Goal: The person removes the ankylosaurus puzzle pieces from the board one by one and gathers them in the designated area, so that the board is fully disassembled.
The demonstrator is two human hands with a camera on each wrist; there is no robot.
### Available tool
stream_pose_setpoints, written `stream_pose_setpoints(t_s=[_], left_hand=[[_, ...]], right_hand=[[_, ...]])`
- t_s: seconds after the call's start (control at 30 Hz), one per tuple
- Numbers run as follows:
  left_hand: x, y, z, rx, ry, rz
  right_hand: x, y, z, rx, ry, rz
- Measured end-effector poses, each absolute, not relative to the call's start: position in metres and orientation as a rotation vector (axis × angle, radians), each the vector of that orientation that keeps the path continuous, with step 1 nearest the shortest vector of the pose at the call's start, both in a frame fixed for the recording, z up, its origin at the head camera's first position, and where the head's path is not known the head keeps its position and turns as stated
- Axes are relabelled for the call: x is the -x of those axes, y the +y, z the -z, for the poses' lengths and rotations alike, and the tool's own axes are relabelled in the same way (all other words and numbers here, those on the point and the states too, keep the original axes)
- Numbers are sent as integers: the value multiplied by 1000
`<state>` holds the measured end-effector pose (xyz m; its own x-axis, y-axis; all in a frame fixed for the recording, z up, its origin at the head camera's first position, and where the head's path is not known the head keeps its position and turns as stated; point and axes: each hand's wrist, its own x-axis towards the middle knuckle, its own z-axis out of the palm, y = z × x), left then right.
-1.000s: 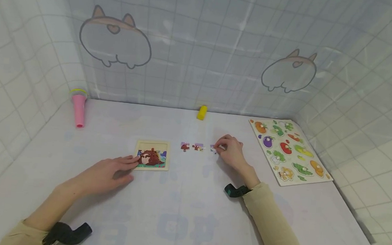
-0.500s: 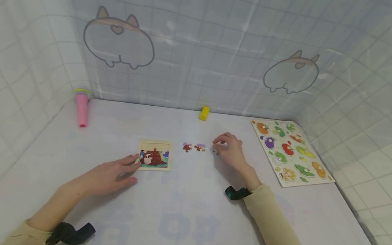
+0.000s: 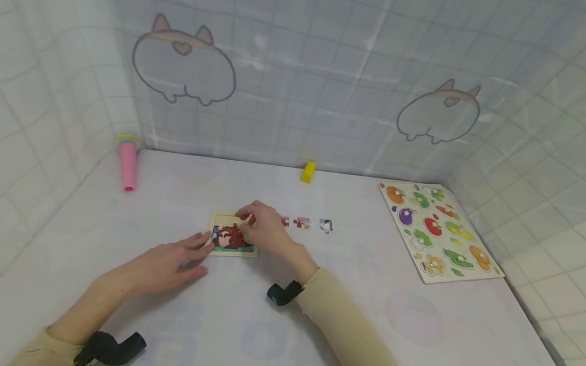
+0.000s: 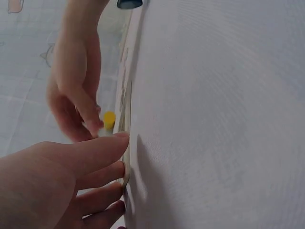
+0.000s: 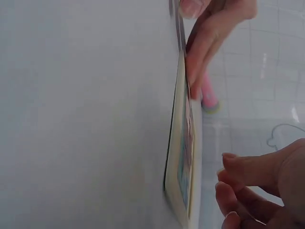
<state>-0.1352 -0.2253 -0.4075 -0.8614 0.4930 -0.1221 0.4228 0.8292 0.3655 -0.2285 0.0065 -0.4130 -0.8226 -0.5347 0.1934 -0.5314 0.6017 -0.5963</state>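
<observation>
A small wooden puzzle tray [image 3: 233,253], with a picture of a brown animal in it, lies flat on the table. Straight fingers of my left hand [image 3: 167,265] rest at its left edge, the thumb lower and apart from it. My right hand [image 3: 268,231] is over the tray's right side, fingers loosely bent. In the right wrist view a gap shows between that right hand [image 5: 259,183] and the tray, and no piece is visible at the fingertips. Right of the tray lie loose puzzle pieces: one [image 3: 285,221] partly hidden by the right hand, a middle one [image 3: 302,223] and a right one [image 3: 326,225].
A vegetable peg board [image 3: 440,233] lies at the right side of the table. At the back are a yellow block [image 3: 308,171] and, far left, a pink toy microphone [image 3: 128,166]. Tiled-pattern curtains [image 3: 300,81] enclose the table's back and sides.
My right hand has left the rightmost loose piece, which now shows fully, and has moved left over the tray. The left hand stays at the tray's left edge.
</observation>
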Motion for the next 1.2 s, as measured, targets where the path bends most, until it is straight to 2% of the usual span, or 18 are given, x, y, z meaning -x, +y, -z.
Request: stream_pose_setpoints(t_s=[0.27, 1.2], left_hand=[[137, -227, 408, -743, 2799, -477], [138, -226, 407, -699, 2781, -483]], right_hand=[[225, -27, 427, 949, 2753, 966], [219, -30, 433, 926, 2805, 970]])
